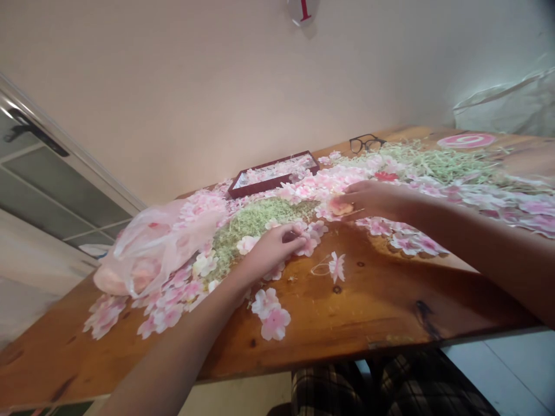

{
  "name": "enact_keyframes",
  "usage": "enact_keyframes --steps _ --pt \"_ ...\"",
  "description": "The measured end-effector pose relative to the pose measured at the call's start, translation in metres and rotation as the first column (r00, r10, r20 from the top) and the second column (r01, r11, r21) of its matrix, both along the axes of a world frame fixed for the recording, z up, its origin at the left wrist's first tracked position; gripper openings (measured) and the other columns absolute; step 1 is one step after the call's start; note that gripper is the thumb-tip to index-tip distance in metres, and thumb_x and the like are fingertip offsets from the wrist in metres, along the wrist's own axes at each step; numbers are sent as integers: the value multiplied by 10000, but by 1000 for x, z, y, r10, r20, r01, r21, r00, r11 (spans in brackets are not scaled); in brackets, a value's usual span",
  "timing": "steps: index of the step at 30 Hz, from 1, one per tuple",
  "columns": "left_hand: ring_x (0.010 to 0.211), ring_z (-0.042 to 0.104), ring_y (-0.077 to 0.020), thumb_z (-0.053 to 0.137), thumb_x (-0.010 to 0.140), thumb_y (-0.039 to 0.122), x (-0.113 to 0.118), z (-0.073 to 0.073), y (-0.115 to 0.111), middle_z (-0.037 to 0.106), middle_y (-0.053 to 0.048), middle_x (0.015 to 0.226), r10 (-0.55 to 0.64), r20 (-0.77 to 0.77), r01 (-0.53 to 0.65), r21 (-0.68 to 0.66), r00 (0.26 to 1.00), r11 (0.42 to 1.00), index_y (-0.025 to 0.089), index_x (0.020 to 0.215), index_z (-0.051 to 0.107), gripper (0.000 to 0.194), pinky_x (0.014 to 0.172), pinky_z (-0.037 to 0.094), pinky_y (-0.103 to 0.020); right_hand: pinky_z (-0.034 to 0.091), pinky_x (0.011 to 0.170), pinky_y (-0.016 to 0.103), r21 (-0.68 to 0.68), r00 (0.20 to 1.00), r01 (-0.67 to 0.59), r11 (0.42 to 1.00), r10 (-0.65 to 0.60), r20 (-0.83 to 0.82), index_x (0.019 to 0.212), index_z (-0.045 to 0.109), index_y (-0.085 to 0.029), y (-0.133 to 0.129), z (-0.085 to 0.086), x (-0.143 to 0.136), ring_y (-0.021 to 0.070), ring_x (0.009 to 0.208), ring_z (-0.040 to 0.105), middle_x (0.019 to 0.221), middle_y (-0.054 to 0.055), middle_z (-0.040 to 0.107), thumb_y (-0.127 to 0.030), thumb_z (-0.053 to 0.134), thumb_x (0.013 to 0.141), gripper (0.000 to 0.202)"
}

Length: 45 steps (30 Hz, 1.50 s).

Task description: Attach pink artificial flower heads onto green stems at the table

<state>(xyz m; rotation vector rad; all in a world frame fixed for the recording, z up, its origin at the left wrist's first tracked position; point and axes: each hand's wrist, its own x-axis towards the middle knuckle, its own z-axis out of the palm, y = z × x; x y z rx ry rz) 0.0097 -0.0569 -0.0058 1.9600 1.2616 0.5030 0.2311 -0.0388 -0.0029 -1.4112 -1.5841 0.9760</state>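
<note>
My left hand (277,247) is closed in a pinch beside pink-and-white artificial flowers (309,242); what lies between its fingertips is too small to make out. Farther to the right, my right hand (373,199) has its fingers closed at a peach-tinted artificial flower (340,205), by the edge of the flower pile. A single pink flower with a loop of thin string (336,267) lies on the bare wood between my forearms. Closer to me are two joined-looking flowers (274,322). Pale green shredded filler (264,222) is heaped behind my left hand.
On the wooden table (329,323) stand a dark red shallow box (255,188) with flowers inside and a translucent plastic bag (147,248) at left. Black glasses (366,143), more green shreds (446,164) and a pink round sign (466,140) lie at the back right.
</note>
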Motion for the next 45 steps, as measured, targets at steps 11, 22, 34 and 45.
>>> enact_keyframes --steps 11,22,34,45 --pt "550 499 -59 495 696 301 4 5 -1 546 -8 698 92 228 -37 -237 969 971 168 725 516 137 515 413 -181 471 756 244 -237 780 -378 895 170 -602 658 470 -110 -9 4 -11 130 764 550 746 55 519 -63 483 731 87" --pt "681 564 -103 548 682 253 3 7 4 527 -25 726 250 439 -25 -458 863 889 216 998 467 328 530 448 -175 487 625 278 -129 944 -142 981 95 -318 610 436 -191 2 -6 -7 163 702 555 684 25 495 -302 675 578 266" --pt "622 505 -99 518 660 431 7 8 -5 558 -38 769 94 227 -72 -105 969 992 194 898 552 337 510 380 -197 286 414 211 28 925 -203 979 182 334 630 473 -181 -20 2 -31 90 464 416 512 -23 436 -481 583 596 322" --pt "510 403 -61 477 679 441 8 2 -3 471 -2 661 90 244 -71 -85 966 994 165 777 548 301 438 303 -174 423 502 212 -46 940 -326 944 329 87 644 470 -182 -22 -2 -32 120 592 538 636 0 538 -396 562 633 233"
